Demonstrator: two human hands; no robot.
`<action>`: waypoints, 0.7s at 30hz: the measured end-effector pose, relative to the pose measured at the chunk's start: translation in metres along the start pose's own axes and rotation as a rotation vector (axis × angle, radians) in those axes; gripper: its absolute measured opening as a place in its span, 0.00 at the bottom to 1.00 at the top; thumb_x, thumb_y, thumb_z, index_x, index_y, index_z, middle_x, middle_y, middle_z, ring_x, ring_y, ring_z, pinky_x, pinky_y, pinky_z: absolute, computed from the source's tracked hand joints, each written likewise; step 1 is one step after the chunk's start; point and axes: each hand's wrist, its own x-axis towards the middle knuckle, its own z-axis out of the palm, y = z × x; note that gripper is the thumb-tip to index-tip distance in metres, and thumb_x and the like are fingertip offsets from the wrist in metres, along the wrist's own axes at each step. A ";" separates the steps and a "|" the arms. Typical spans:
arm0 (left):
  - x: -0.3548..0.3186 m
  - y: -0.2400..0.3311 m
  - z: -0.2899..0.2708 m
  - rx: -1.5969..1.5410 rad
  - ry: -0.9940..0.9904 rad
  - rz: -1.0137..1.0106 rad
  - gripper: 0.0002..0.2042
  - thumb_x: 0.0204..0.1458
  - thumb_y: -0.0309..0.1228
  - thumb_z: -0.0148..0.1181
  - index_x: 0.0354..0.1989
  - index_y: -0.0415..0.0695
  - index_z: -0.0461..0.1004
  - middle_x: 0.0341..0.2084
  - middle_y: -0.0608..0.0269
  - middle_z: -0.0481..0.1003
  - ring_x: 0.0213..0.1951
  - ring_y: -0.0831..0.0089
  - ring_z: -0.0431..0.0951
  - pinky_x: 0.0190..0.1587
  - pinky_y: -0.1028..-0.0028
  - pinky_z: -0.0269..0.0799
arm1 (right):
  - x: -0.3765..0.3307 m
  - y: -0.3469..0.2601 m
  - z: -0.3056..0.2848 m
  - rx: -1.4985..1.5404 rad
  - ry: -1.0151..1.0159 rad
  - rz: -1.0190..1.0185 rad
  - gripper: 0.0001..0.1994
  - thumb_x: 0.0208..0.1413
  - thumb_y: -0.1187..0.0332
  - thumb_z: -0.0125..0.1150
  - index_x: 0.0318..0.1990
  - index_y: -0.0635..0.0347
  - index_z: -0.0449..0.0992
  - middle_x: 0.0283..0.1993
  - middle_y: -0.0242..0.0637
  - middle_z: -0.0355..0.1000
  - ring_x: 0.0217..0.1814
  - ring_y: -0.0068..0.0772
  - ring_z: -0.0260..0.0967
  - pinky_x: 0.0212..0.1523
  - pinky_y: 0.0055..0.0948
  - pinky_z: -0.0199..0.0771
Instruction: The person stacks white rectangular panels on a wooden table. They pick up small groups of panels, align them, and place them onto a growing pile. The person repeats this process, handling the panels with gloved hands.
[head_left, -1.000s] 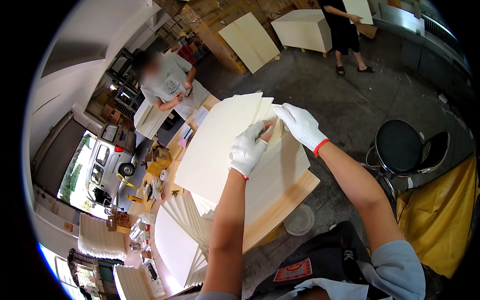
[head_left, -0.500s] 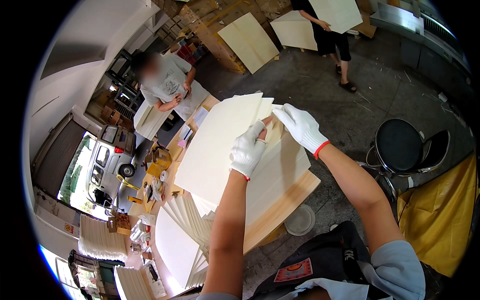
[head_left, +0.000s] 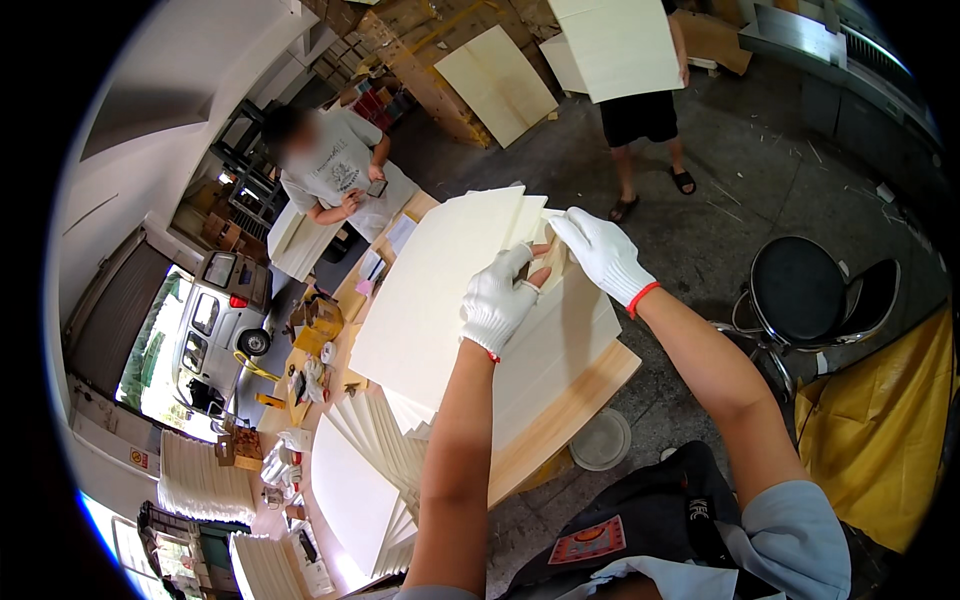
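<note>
At the frame's centre, the gloved left hand (head_left: 497,300) pinches a cream sheet (head_left: 440,290) over the table (head_left: 570,410); the gloved right hand (head_left: 603,255), fingers half-curled, grips its top edge.

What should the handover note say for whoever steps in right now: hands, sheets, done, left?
Left hand, in a white work glove: pinching the edge of the top cream rectangular sheet, lifted off the pile.
Right hand, same kind of glove: fingers on the far corner of the sheets, separating them.
Sheets: the stack of cream sheets lies on the pale wooden board; a fanned pile of cream sheets sits lower left on the bench.
Done: top sheet partly peeled up.
Left: top sheet not yet free of the stack; the rest of the stack lies beneath it.
</note>
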 end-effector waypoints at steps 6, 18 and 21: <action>-0.001 -0.005 0.002 0.006 0.087 0.060 0.14 0.64 0.34 0.61 0.57 0.56 0.81 0.40 0.54 0.82 0.40 0.52 0.82 0.46 0.63 0.77 | -0.002 -0.009 -0.004 -0.059 -0.050 0.040 0.28 0.72 0.38 0.41 0.54 0.52 0.77 0.47 0.50 0.80 0.52 0.59 0.76 0.51 0.50 0.73; 0.000 -0.002 0.002 0.009 0.009 0.040 0.17 0.58 0.28 0.70 0.56 0.46 0.82 0.26 0.66 0.70 0.27 0.78 0.69 0.34 0.72 0.71 | -0.004 -0.005 -0.002 0.028 0.002 -0.012 0.27 0.73 0.40 0.43 0.57 0.51 0.77 0.45 0.51 0.80 0.51 0.59 0.77 0.50 0.50 0.73; 0.001 -0.005 0.003 -0.018 0.003 0.048 0.17 0.59 0.28 0.69 0.57 0.47 0.82 0.25 0.67 0.70 0.27 0.78 0.69 0.33 0.72 0.71 | -0.003 -0.002 -0.001 0.052 0.026 -0.031 0.27 0.73 0.40 0.44 0.56 0.52 0.77 0.45 0.51 0.80 0.50 0.59 0.77 0.49 0.49 0.74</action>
